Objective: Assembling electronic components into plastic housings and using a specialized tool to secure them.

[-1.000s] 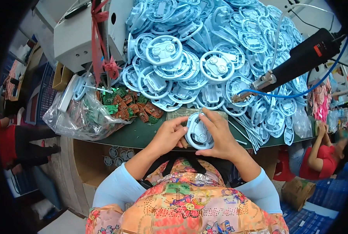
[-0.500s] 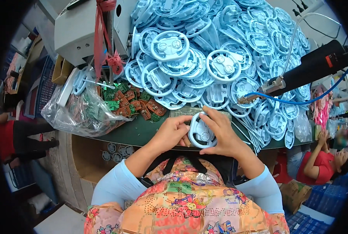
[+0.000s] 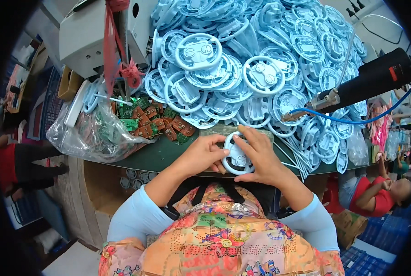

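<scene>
Wheel: a pale blue toy wheel [image 3: 237, 158], gripped between both hands at the near table edge.
Left hand: left hand [image 3: 202, 154] clenched on the wheel's left rim, fingertips curled over it.
Right hand: right hand [image 3: 260, 156] grasps the right rim, fingers [image 3: 246, 138] spread across the top.
Beyond the fingers: a pile [image 3: 260, 60] of like blue wheels.
Left of the fingers: circuit boards [image 3: 152, 122] spilling from a clear bag [image 3: 86, 135].
Right of the fingers: a black tool [image 3: 371, 80] hangs, blue cord attached.
Table: green table [image 3: 159, 154].
</scene>
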Demonstrator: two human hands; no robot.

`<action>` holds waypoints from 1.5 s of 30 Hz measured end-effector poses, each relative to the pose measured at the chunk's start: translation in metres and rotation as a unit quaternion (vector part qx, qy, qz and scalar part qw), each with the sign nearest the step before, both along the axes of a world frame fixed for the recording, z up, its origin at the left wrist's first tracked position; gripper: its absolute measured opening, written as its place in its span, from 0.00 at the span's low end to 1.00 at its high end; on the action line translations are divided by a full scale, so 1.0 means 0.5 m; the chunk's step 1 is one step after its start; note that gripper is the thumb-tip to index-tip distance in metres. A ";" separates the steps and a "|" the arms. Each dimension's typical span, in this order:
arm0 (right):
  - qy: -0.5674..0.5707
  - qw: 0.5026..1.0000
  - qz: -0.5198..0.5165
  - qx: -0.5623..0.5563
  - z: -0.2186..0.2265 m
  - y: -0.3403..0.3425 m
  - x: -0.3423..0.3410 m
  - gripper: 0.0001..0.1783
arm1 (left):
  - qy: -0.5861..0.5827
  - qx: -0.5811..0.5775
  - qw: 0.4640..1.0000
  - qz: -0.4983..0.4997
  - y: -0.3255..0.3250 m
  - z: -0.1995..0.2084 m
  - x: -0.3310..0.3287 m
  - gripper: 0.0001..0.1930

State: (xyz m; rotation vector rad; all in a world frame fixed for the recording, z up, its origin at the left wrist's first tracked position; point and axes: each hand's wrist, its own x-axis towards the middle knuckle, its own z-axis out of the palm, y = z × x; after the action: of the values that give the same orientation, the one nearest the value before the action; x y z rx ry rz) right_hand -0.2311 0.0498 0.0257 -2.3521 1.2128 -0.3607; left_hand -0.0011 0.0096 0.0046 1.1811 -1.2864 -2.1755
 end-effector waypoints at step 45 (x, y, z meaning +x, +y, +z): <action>-0.672 0.737 -0.062 -0.039 0.374 -0.133 0.020 0.19 | -0.187 -0.657 0.726 0.080 0.003 0.015 -0.050 0.13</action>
State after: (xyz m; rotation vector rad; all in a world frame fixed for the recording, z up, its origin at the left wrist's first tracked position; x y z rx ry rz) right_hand -0.2210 -0.0169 0.2127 -1.3123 0.5416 -1.7582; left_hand -0.0263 0.0112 0.0121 0.9397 -2.1303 -0.4267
